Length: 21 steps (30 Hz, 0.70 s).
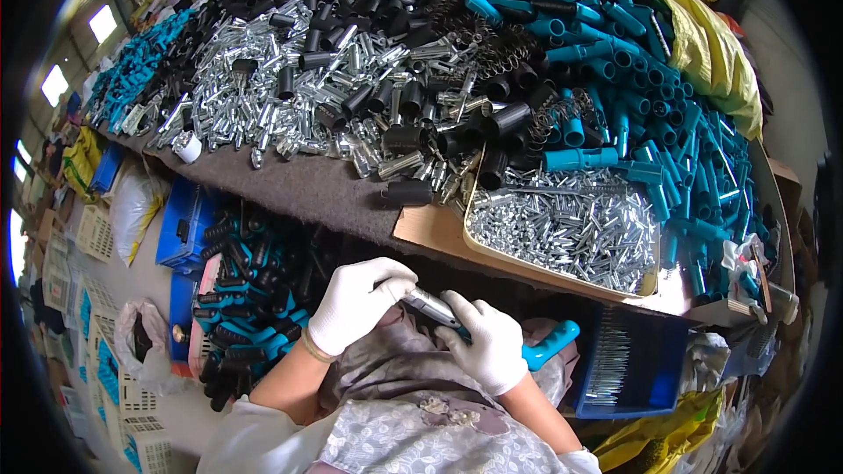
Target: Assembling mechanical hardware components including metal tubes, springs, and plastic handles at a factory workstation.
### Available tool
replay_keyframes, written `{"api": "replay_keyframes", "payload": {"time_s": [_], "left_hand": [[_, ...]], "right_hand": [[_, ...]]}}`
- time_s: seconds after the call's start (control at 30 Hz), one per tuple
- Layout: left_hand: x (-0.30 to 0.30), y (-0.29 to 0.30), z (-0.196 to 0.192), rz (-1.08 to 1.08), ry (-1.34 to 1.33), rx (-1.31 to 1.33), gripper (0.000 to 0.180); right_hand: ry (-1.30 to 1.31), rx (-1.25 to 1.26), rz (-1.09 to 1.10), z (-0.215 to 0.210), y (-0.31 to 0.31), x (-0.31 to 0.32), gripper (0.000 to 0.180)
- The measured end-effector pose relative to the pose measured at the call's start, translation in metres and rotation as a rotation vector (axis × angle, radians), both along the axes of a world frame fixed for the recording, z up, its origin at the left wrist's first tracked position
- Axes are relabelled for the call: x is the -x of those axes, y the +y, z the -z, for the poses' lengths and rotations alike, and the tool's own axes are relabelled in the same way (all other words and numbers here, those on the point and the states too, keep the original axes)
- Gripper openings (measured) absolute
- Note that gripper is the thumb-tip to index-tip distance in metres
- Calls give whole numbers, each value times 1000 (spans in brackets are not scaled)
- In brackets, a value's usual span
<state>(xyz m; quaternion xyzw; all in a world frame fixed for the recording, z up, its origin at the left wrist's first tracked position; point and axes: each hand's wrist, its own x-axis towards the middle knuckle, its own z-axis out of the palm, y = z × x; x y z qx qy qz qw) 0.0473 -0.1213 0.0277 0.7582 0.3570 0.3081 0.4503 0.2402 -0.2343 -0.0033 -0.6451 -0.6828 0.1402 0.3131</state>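
Both my hands wear white gloves and meet over my lap. My right hand [488,344] is wrapped round a teal pistol-shaped tool body [551,347], whose curved handle sticks out to the right below the wrist. A silver metal sleeve [428,306] juts from its front toward the left. My left hand [358,305] is closed at the sleeve's far end, thumb and fingers pinching there. Any small part inside that pinch is hidden. Just beyond my hands, a shallow tray [471,241] on the bench holds many small silver pins.
The felt-covered bench [290,189] carries heaps of silver sleeves [263,96], black tubes [408,98], springs [500,48] and teal bodies [632,70]. Black-and-teal tools [241,316] pile up at lower left. A blue bin [659,369] with metal rods stands at right. People work beyond the bench.
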Motion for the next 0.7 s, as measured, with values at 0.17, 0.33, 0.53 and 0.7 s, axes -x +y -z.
{"api": "replay_keyframes", "payload": {"time_s": [0.17, 0.33, 0.53, 0.7], "left_hand": [[0, -7, -13, 76, 129, 100, 19], [6, -5, -17, 368, 20, -323, 16], [13, 26, -21, 337, -114, -139, 36], [11, 88, 19, -329, 452, -627, 17]], "right_hand": [[-30, -25, 7, -3, -4, 1, 45], [530, 365, -202, -3, -11, -17, 51], [639, 351, -134, 3, -20, -17, 47], [680, 407, -99, -11, -15, -4, 37]]}}
